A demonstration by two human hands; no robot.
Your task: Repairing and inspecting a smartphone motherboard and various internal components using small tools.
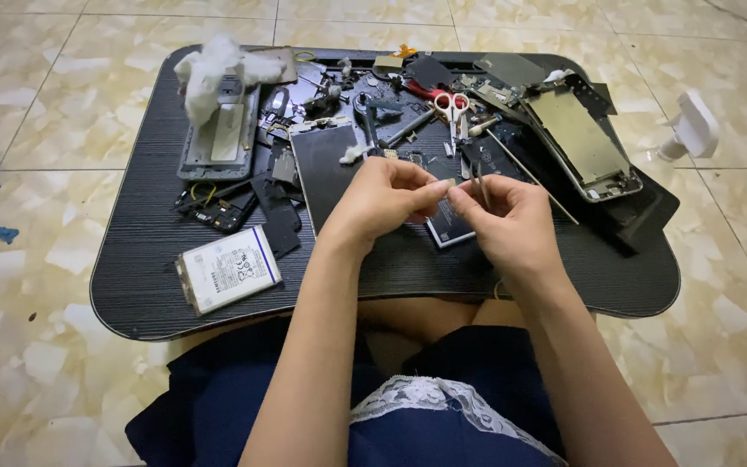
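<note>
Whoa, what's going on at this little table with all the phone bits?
A person sits on the floor at a black lap table strewn with taken-apart phone parts. The left hand pinches a tiny part, while the right hand holds tweezers to it. A white battery, scissors and a phone frame lie around them.

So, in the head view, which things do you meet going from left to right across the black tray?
White battery → phone frame under a white wad → left hand → right hand with tweezers → open phone shell.
</note>
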